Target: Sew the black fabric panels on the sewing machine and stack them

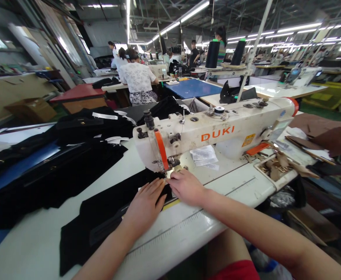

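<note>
A white sewing machine (194, 130) with an orange guard stands across the table, its lit needle area just beyond my hands. Black fabric (100, 206) lies flat on the white tabletop and reaches under the needle end. My left hand (147, 202) rests on this fabric with its fingers stretched out, the fingertips close to the presser foot. Beside it, my right hand (186, 187) has its fingers bent together at the fabric's edge near the needle; whatever is between the fingertips is hidden. White paper labels (204, 156) lie on the machine bed behind my right hand.
Piles of black fabric pieces (56, 171) cover the left side. A tray (275, 171) of scraps and small metal parts is set into the table at right. Black thread cones (213, 54) stand behind the machine. A person in a patterned white shirt (137, 76) sits ahead.
</note>
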`<state>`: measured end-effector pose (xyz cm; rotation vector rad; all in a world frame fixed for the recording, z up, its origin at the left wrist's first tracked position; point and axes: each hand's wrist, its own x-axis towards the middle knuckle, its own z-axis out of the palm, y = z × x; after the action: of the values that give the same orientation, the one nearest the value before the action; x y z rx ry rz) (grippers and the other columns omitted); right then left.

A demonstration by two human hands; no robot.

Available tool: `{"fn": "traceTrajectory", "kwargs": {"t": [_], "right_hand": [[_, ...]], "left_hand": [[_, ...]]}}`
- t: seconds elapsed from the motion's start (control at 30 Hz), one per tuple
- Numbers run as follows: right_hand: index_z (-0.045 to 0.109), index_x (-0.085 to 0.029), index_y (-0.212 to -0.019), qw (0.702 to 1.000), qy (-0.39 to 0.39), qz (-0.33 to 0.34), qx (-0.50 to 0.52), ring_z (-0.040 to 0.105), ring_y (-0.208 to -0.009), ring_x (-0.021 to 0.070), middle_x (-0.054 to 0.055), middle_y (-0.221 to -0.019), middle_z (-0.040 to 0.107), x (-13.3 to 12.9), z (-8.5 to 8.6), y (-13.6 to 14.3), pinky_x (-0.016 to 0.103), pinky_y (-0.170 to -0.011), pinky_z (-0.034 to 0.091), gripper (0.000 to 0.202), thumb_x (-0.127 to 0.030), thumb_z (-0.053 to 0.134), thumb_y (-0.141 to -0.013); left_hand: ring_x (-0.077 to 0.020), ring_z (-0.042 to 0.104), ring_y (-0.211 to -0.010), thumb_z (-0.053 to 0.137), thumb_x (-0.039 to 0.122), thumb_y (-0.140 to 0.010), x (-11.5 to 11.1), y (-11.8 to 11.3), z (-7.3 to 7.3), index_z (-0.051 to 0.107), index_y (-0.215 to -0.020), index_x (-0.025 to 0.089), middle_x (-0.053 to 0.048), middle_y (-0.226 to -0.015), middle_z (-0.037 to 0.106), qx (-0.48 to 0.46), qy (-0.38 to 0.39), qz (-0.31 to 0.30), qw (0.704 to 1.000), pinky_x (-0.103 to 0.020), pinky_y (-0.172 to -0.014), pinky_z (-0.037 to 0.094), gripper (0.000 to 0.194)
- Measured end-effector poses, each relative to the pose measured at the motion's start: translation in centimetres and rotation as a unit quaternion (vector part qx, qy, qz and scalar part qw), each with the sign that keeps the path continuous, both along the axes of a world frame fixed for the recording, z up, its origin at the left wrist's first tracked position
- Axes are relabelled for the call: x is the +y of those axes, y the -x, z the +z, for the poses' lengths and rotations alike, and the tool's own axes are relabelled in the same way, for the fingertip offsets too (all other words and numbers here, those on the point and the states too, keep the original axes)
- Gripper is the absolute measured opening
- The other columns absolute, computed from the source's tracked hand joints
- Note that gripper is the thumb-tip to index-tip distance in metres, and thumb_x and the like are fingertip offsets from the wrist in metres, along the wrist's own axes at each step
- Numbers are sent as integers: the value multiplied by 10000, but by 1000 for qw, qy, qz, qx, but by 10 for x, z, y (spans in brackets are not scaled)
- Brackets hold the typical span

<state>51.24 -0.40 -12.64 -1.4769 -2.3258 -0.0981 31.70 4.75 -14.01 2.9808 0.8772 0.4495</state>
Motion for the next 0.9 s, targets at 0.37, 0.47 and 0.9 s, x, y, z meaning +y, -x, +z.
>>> {"fn": "traceTrajectory", "kwargs": {"t": [0.37, 0.47, 0.9], "right_hand": [[640, -143, -1027, 1000, 7, 4, -8, 503, -903, 214, 86, -924, 606, -2, -2, 1, 343, -827, 392, 172, -183, 510, -922], [639, -133, -1031, 1000, 13, -5, -5, 503, -912, 215, 94, -932, 605, -1, -1, 1, 346, -826, 389, 185, -174, 492, -925], [635, -127, -962, 998, 27, -54, 3, 511, -942, 236, 116, -955, 626, 6, 2, 1, 382, -850, 399, 186, -185, 460, -947]], "left_hand": [[-256, 562, -1222, 416, 323, -935, -32, 11, 4, 594, -1256, 119, -128, -1316, 605, 25, -17, -21, 999, -440, -1017, 480, 419], [-261, 566, -1217, 422, 317, -931, -27, 8, 5, 602, -1245, 117, -132, -1299, 617, 21, -9, -20, 1000, -441, -1024, 473, 413], [-251, 535, -1251, 416, 333, -937, -14, 3, 8, 583, -1277, 150, -127, -1323, 601, 7, 26, -14, 1000, -459, -1059, 432, 420]]}}
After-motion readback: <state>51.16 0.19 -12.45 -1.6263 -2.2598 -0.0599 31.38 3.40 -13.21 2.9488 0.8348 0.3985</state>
